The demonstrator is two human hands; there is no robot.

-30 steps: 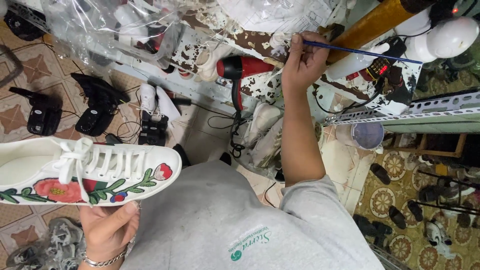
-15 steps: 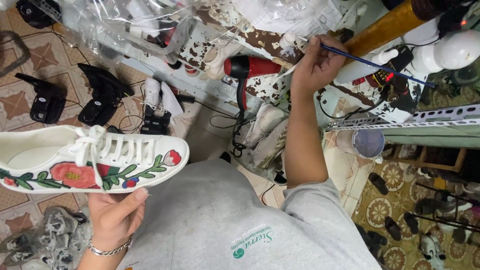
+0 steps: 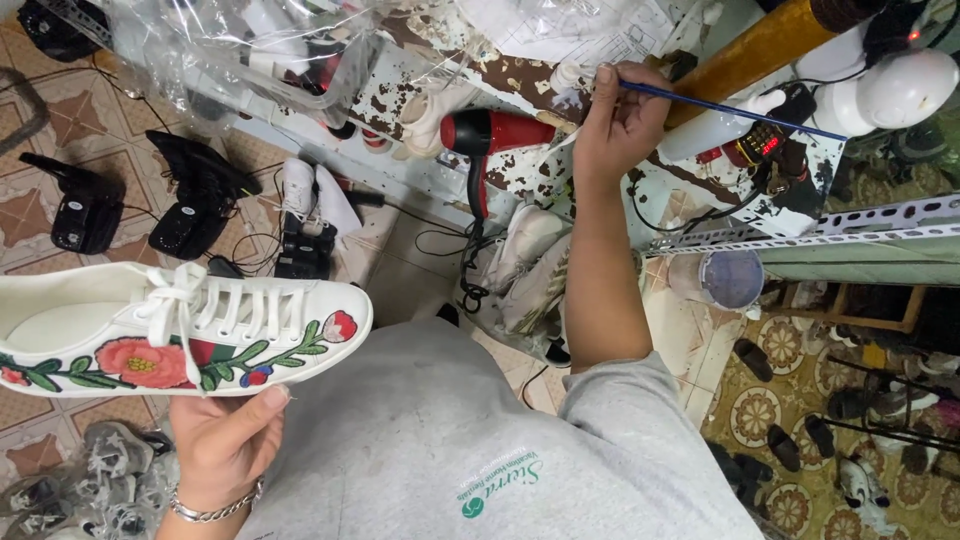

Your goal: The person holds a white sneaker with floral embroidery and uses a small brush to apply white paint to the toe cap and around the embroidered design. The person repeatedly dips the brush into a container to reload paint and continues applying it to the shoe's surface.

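Cluttered workshop, patterned tile floor (image 3: 60, 215), paint-chipped white workbench (image 3: 520, 110) with a red hair dryer (image 3: 490, 135) on it. We see the left hand (image 3: 225, 445) closed under the sole of a white sneaker with flower embroidery (image 3: 180, 335), held low left. The right hand (image 3: 620, 125) pinches a blue-handled paintbrush (image 3: 730, 105) over the bench, well apart from the shoe.

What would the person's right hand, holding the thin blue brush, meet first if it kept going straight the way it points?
Probably the small white bottle on the paint-spattered workbench: the right hand reaches up toward it, brush gripped. Depth is unclear, so the fingers may already be touching it.
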